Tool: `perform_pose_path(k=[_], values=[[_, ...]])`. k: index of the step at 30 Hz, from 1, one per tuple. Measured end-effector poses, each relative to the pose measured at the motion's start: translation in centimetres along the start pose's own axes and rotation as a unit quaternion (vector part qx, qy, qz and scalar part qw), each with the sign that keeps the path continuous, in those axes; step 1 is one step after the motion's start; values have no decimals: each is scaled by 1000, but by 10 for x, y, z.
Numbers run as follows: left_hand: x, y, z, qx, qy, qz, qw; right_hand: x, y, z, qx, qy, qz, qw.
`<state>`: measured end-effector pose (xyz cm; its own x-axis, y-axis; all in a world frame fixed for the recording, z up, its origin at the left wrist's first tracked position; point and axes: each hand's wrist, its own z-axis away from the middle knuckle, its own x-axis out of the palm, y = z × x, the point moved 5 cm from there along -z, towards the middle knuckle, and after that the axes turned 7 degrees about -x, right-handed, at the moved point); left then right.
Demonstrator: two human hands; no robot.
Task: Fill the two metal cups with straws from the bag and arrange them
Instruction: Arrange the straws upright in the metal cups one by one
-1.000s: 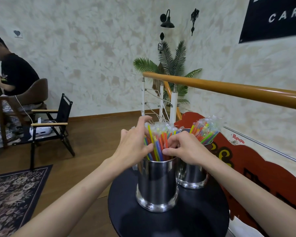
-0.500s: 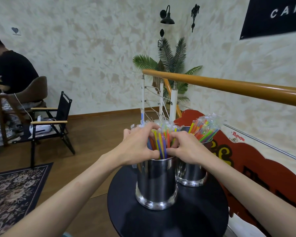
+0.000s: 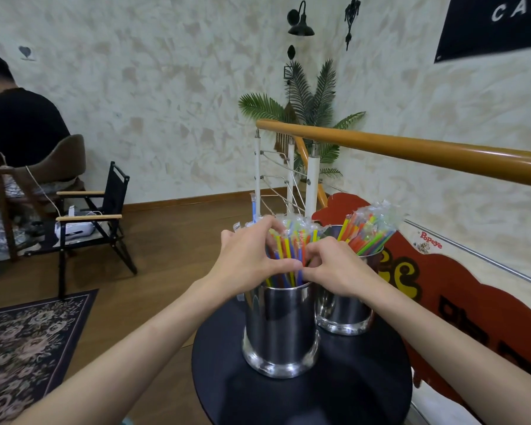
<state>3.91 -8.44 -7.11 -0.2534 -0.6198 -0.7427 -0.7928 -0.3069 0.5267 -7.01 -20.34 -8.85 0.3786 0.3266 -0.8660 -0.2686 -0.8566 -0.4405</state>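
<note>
Two shiny metal cups stand on a small round black table. The near cup holds a bundle of wrapped coloured straws. My left hand and my right hand curl around this bundle from both sides, thumbs meeting at the front just above the rim. The far cup, behind and to the right, holds a second bundle of straws that leans to the right. No bag is in view.
A wooden handrail with white posts runs behind the table, and a red cut-out sign stands to the right. To the left are a black folding chair, a patterned rug and a seated person.
Both hands have closed in and slid lower on the near bundle, so the thumbs now meet at the front. The straws are squeezed into a tighter bunch.
</note>
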Motion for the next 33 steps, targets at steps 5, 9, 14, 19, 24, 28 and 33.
perform_pose_path(k=[5, 9, 14, 19, 24, 28, 33], values=[[0, -2, 1, 1, 15, -4, 1000, 0, 0, -1, -1, 4, -9, 1000], [-3, -4, 2, 8, 13, -29, 999, 1, -1, 0, -1, 5, -7, 1000], [-4, -2, -1, 8, 6, -34, 999, 1, -2, 0, 6, 4, -2, 1000], [-4, -3, -1, 1, 7, -8, 1000, -1, -5, 3, 8, -1, 4, 1000], [-5, -2, -2, 10, -18, 9, 1000, -2, -8, 3, 7, -7, 7, 1000], [-8, -1, 3, 33, -36, -18, 999, -5, -8, 4, 17, -25, 12, 999], [-15, 6, 9, 38, 33, 3, 999, -12, -31, 10, -39, -9, 128, 991]])
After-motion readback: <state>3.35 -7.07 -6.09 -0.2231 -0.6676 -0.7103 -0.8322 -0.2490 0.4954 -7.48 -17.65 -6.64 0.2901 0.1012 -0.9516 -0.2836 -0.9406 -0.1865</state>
